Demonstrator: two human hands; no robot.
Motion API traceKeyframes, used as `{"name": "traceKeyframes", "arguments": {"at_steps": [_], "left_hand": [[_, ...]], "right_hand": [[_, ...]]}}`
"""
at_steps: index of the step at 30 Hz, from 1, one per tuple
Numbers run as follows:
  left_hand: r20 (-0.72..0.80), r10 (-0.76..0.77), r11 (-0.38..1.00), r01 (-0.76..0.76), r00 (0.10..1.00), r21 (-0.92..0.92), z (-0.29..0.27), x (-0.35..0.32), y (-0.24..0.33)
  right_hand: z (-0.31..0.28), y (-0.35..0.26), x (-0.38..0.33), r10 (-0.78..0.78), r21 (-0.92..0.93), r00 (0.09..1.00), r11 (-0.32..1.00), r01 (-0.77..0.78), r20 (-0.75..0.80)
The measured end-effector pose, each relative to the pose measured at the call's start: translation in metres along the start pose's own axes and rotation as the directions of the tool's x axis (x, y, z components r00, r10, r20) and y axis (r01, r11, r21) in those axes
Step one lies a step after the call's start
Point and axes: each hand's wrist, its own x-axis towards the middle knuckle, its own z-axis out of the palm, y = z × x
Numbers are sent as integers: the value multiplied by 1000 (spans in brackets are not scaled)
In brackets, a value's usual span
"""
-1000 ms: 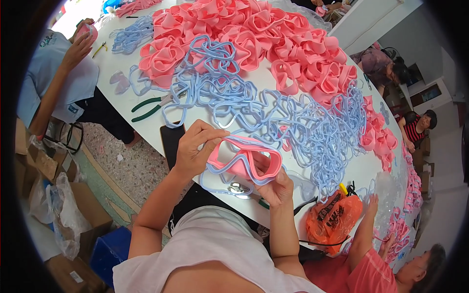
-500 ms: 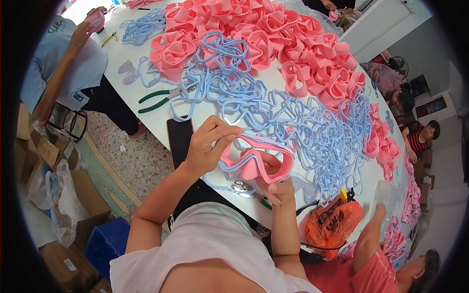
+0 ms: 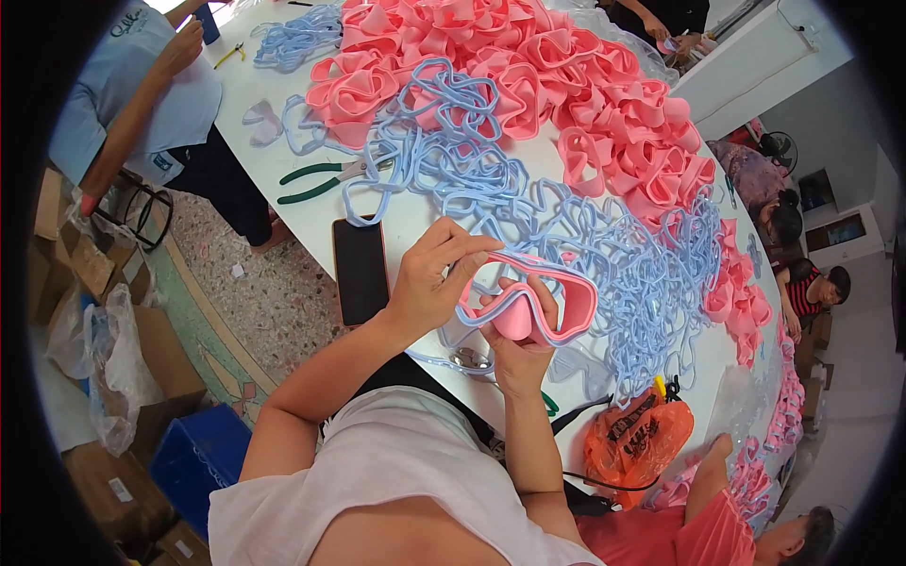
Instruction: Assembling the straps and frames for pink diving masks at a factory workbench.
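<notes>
Both my hands hold a pink diving mask skirt with a pale blue frame ring fitted along part of its edge. My left hand pinches the upper left rim between thumb and fingertips. Below the nose pocket, my right hand grips the skirt, its fingers passing up behind and through an eye opening. The piece is tilted over the table edge. Beyond it lies a tangled heap of pale blue frame rings. A large pile of pink mask skirts covers the far part of the table.
Green-handled pliers and a black phone lie left of my hands on the white table. An orange plastic bag stands at the right. Clear lenses lie at the far left. Co-workers sit and stand around the table.
The mask skirt has moved slightly right and been turned in my hands. My right hand's fingers now show through the eye opening. The phone is less covered by my left arm.
</notes>
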Motion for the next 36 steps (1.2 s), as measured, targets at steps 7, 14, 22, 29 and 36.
{"name": "traceKeyframes", "arguments": {"at_steps": [7,14,22,29,36], "left_hand": [[-19,-1,999,0,1000,-45,8,0,2],[-42,4,999,-6,999,-50,13,-3,4],[-14,-103,984,100,995,-147,4,0,-1],[11,-62,990,63,998,-129,-1,3,9],[-16,45,998,-44,999,54,-14,8,20]], "right_hand": [[12,5,4,-116,-99,983,990,103,-145],[17,6,2,-13,190,980,980,52,-201],[7,-14,0,150,163,989,975,-150,15],[-9,-12,5,76,212,968,969,-129,240],[-20,-28,9,116,704,989,695,-148,94]]}}
